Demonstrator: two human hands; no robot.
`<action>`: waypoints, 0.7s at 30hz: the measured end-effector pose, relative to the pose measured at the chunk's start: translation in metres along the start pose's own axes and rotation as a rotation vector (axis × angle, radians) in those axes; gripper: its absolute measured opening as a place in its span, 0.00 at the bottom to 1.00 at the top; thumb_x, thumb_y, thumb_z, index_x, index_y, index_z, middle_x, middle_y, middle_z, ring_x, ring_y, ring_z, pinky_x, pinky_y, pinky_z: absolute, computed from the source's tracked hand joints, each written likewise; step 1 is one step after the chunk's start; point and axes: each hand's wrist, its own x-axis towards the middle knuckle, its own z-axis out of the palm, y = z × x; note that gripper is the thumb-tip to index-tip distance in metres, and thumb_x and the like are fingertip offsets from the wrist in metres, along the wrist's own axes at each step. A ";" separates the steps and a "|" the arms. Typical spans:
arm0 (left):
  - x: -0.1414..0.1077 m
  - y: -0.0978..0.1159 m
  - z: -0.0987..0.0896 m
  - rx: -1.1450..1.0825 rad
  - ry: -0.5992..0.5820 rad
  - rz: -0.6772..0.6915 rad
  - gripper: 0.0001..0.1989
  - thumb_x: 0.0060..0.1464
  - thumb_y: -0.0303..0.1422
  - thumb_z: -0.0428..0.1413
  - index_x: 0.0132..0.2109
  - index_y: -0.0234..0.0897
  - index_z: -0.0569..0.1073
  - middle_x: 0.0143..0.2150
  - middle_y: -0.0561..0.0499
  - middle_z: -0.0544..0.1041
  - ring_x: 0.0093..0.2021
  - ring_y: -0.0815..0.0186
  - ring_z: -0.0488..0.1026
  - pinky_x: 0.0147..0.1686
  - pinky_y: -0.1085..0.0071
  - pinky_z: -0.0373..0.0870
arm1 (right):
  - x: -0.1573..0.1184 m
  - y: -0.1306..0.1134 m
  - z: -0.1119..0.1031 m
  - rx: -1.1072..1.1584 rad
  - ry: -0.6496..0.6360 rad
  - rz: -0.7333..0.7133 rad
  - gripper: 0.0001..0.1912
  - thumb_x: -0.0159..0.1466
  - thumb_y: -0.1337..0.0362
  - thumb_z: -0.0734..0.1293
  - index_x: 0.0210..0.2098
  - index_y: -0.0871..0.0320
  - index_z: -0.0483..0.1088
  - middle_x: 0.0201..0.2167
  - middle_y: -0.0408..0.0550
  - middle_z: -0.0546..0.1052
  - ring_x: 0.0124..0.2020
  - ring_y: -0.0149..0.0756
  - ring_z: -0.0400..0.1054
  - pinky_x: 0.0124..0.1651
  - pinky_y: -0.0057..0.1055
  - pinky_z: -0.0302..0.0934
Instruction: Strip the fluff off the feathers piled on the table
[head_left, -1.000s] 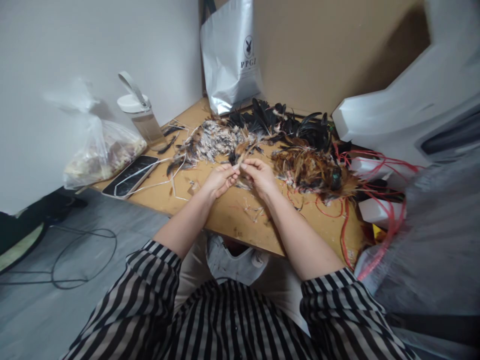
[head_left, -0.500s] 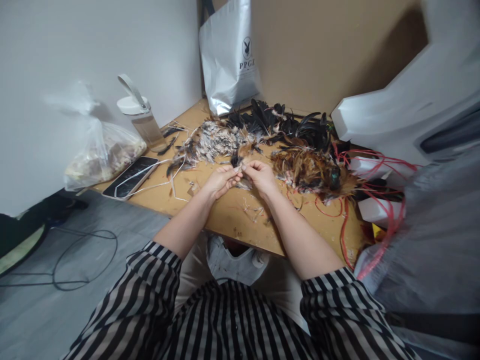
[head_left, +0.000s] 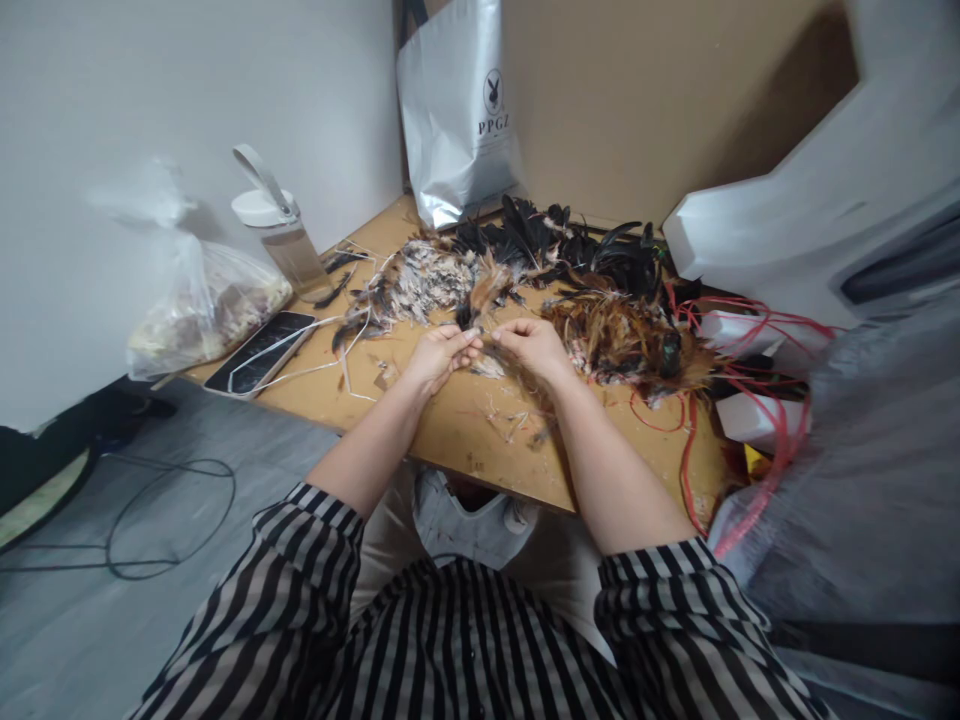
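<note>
My left hand is closed in a pinch over the table, its thumb pressed to the fingers. A small tuft of brown and black feathers rises just beyond the fingertips, its base seemingly held in that pinch. To its right, my right hand pinches too, a short gap from the left; whatever lies between its fingers is too fine to make out. A pile of brown feathers lies right beside the right hand. Behind the hands are whitish feathers and long black feathers.
At the left of the wooden table are a phone, a drink bottle and a filled plastic bag. White strips cross the phone. A silver bag stands behind; red strings lie at the right.
My right hand has drawn away from the left toward the right, opening a gap between the fingertips. My left hand has barely moved, and the brown feather tuft stands more upright.
</note>
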 end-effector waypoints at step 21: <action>0.002 0.002 -0.002 -0.144 0.033 -0.054 0.06 0.44 0.27 0.59 0.29 0.28 0.70 0.27 0.49 0.75 0.22 0.77 0.70 0.20 0.84 0.63 | 0.003 0.005 -0.005 0.073 0.002 0.146 0.09 0.48 0.62 0.65 0.24 0.62 0.68 0.18 0.43 0.71 0.15 0.23 0.56 0.17 0.21 0.48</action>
